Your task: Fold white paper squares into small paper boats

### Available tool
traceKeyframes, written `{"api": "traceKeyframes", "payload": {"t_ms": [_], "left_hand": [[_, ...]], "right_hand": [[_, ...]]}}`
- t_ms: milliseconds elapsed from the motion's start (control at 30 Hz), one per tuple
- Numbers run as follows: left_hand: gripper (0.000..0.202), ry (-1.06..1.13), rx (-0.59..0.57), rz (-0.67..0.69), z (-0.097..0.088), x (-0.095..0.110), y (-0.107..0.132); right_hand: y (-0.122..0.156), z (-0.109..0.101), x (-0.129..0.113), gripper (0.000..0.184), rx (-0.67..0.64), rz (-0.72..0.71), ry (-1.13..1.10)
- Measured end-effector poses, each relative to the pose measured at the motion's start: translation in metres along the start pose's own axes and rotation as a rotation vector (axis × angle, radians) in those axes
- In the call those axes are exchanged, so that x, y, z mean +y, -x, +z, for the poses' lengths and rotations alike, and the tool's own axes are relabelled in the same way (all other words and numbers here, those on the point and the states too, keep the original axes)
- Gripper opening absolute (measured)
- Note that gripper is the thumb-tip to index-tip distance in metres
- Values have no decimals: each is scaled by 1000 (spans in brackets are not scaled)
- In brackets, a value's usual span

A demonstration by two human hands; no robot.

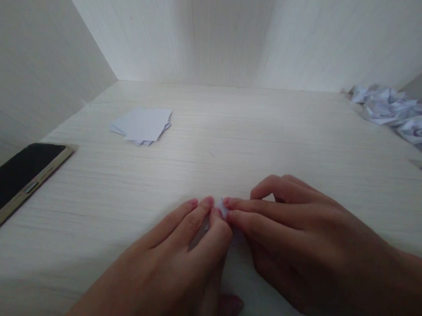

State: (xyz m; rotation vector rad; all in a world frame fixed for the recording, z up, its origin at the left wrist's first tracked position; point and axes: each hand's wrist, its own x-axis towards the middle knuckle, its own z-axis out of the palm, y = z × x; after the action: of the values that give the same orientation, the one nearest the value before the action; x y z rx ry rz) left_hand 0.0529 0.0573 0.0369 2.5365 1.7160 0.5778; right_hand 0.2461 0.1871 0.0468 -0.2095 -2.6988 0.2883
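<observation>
Both hands pinch one small folded paper [221,208] on the bench [268,139], left hand [175,258] and right hand [297,239] fingertips meeting. Uneven pressure could skew the crease or tear it.

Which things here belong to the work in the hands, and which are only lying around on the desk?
In the work:
- small white paper piece, pinched between both hands
- left hand
- right hand

Lying about:
- stack of white paper squares, far left of centre
- phone, dark screen, at the left edge
- heap of crumpled or folded papers, at the right
</observation>
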Motion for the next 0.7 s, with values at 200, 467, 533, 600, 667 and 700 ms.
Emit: {"api": "traceKeyframes", "payload": {"t_ms": [200, 467, 533, 600, 667, 700], "left_hand": [[43, -15, -29, 24, 1, 0, 3], [50, 12, -95, 14, -2, 1, 2], [53, -29, -93, 41, -1, 1, 1], [54, -96, -76, 84, 0, 1, 1], [53, -168, -56, 121, 2, 2, 1], [53, -197, -48, 135, 2, 2, 1]], "right_hand": [[-2, -6, -2, 26, -51, -89, 108], [-1, -5, -3, 29, -97, -69, 153], [-1, -6, -2, 29, -109, -69, 151], [1, -7, -1, 29, -104, -77, 160], [3, -8, -1, 29, -82, -93, 189], [5, -8, -1, 29, -71, -106, 214]]}}
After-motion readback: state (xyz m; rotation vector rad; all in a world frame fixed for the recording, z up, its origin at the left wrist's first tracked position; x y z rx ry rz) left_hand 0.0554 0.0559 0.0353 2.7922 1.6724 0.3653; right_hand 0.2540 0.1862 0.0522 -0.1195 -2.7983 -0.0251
